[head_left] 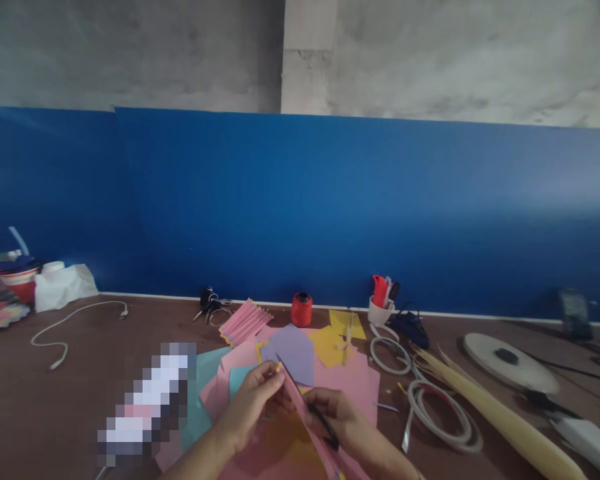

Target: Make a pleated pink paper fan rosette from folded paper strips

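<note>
My left hand (pixel 257 397) pinches the upper end of a long pink folded paper strip (pixel 296 398), which slants down toward the lower right. In my right hand (pixel 337 417) are scissors with black handles (pixel 324 427), their dark blade lying along the strip near its upper end. Below the hands spread overlapping sheets, among them pink paper (pixel 365 380), lilac paper (pixel 293 347), yellow paper (pixel 325 343) and teal paper (pixel 197 403). A pleated pink paper piece (pixel 245 322) with yellow edges rests behind them.
A red thread spool (pixel 302 311), keys (pixel 211 303) and a white cup of tools (pixel 380 309) stand along the blue panel (pixel 305 207). Coiled clear tubing (pixel 443 417), a pale fibre bundle (pixel 505 417) and a round white disc (pixel 510 363) lie right. A white cable (pixel 80 307) lies left.
</note>
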Motion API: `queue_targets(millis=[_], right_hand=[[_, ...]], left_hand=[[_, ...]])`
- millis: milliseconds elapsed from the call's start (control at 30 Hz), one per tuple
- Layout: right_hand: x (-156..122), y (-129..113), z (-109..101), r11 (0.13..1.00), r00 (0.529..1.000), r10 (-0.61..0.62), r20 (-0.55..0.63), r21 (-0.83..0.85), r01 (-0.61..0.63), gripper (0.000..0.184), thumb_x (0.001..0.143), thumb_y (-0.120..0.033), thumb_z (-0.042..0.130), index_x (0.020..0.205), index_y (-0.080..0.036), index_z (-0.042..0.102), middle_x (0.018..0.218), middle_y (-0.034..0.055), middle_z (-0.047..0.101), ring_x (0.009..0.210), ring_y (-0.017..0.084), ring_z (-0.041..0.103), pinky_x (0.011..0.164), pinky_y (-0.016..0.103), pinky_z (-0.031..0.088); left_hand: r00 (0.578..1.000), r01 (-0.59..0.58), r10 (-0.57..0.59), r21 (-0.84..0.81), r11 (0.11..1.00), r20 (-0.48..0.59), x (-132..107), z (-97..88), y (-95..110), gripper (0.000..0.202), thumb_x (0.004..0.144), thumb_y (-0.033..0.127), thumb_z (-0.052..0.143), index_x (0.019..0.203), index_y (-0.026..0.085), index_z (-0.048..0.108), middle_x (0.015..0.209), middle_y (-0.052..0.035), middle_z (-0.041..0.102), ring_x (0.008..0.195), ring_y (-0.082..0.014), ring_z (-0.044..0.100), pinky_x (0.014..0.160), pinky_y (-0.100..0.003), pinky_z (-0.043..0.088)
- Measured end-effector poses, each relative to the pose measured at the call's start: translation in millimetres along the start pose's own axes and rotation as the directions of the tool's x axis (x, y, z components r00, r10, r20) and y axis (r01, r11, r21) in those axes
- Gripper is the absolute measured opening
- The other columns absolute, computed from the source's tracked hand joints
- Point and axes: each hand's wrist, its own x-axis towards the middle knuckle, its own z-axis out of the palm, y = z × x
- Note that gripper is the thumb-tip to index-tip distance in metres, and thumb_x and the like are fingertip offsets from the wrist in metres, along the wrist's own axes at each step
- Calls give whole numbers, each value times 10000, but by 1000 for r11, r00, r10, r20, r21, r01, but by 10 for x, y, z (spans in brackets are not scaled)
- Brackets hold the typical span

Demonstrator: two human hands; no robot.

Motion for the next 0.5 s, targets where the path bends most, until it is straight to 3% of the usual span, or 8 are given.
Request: queue_targets(millis=[333,500], right_hand=[[75,113,-28,1000,1000,-13,-25,-8,13,470,607,-534,743,822,-135,618,542,-64,437,482,53,315,460,191,218],[23,40,26,999,999,-32,-16,40,33,446,633,-538,727,800,-140,617,581,-59,425,510,55,308,476,189,243]], left_hand=[[1000,-15,14,-21,1000,-9,0,4,12,366,675,473,710,693,179,493,550,15,637,505,-106,607,481,-177,368],[999,-10,12,-38,999,40,-2,-16,10,344,701,464,695,716,172,514,555,10,638,508,-98,597,478,-170,333]])
